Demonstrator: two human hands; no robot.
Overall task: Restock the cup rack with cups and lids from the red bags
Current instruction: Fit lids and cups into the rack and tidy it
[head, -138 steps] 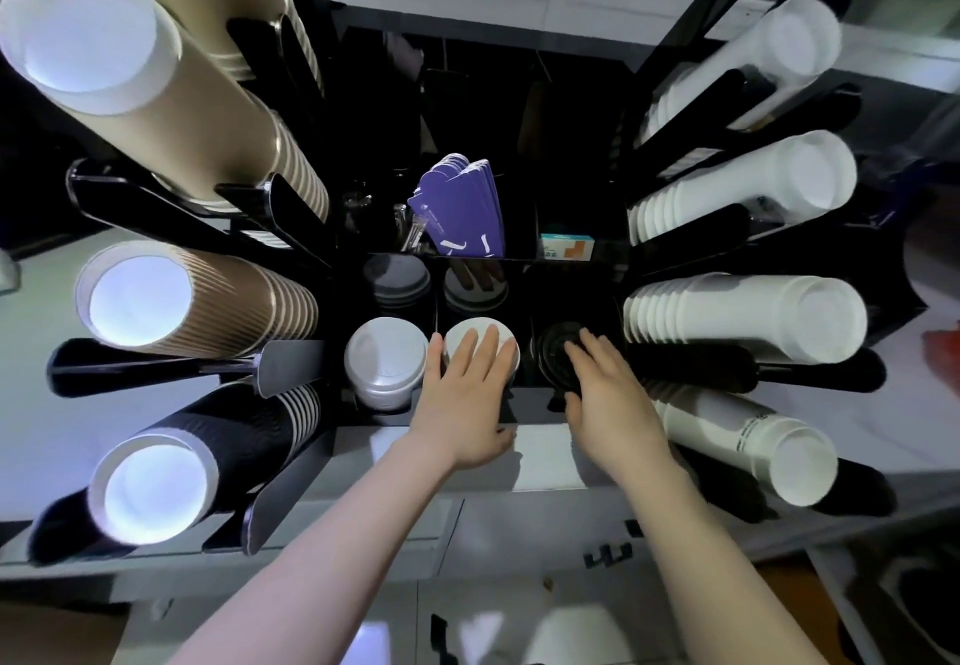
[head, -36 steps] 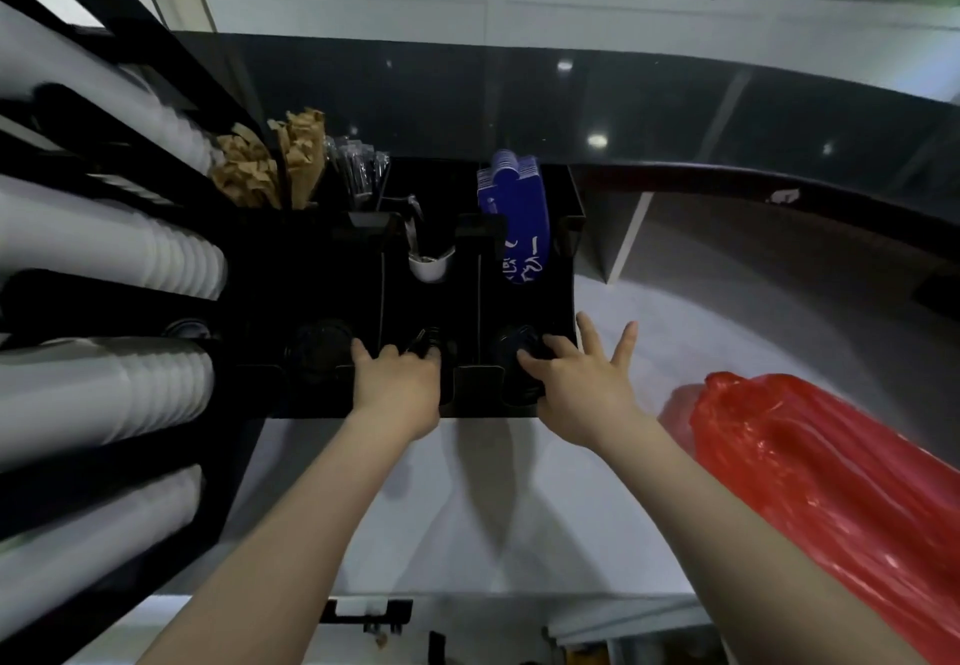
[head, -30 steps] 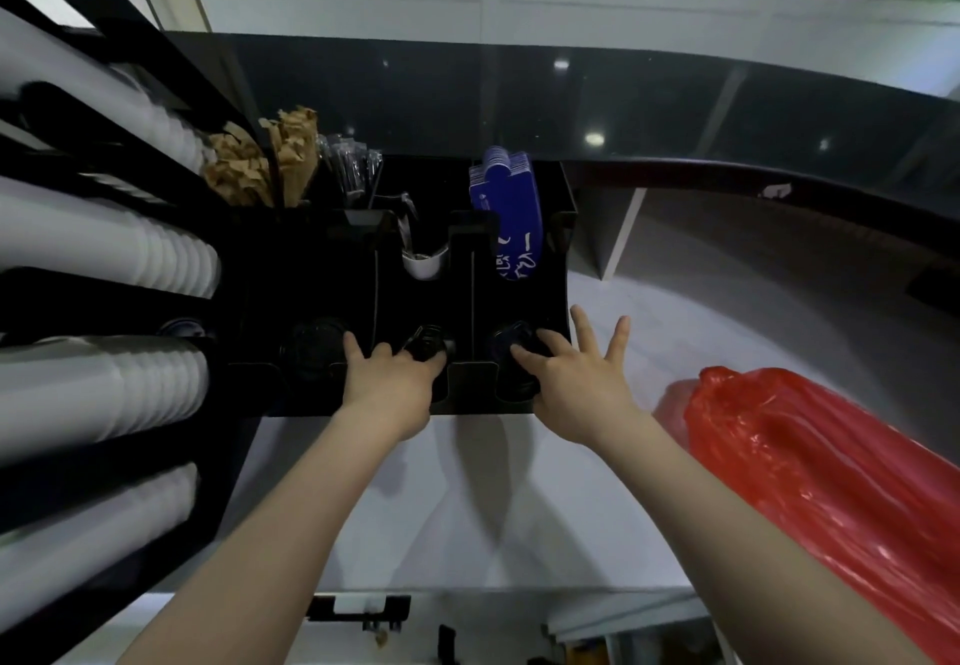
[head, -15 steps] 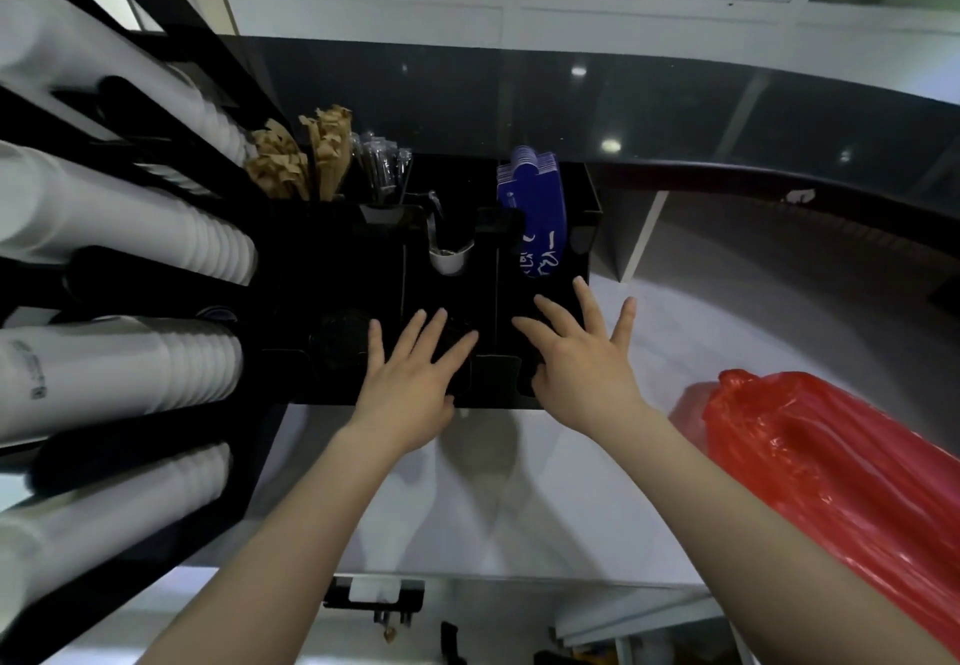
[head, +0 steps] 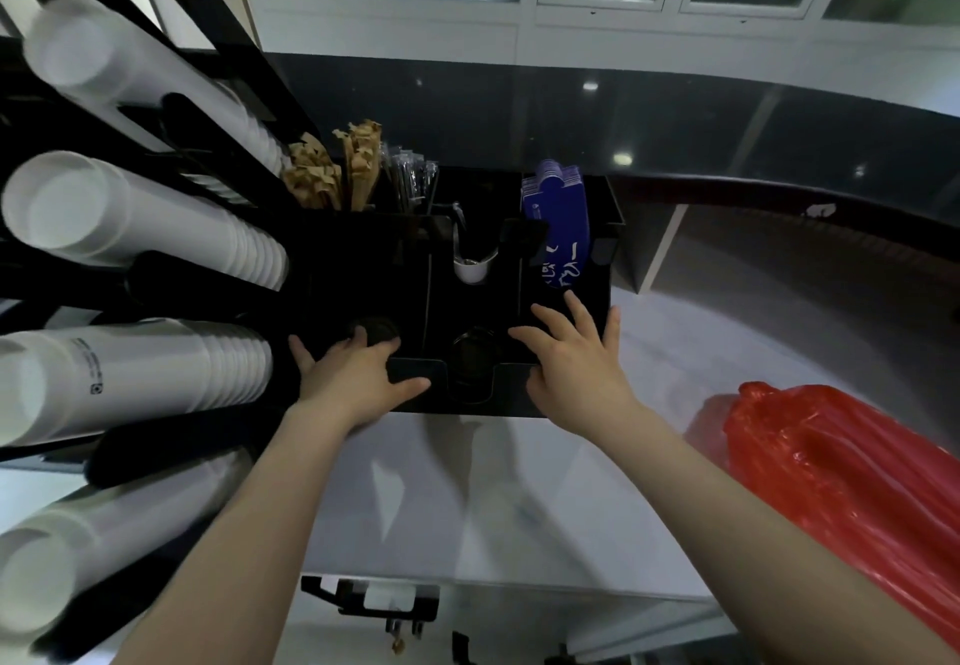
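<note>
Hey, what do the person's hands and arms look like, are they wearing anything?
Both arms are bare up to the frame's edge: no sleeves in view. The left hand and right hand have no gloves, and no rings, watch or bracelets show.

open: counter (head: 519, 498) front | blocked: cup stacks (head: 156, 238) L, red bag (head: 841, 467) R

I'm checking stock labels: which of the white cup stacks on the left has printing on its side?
The third white cup stack from the top, level with the left hand; the others look plain.
</note>
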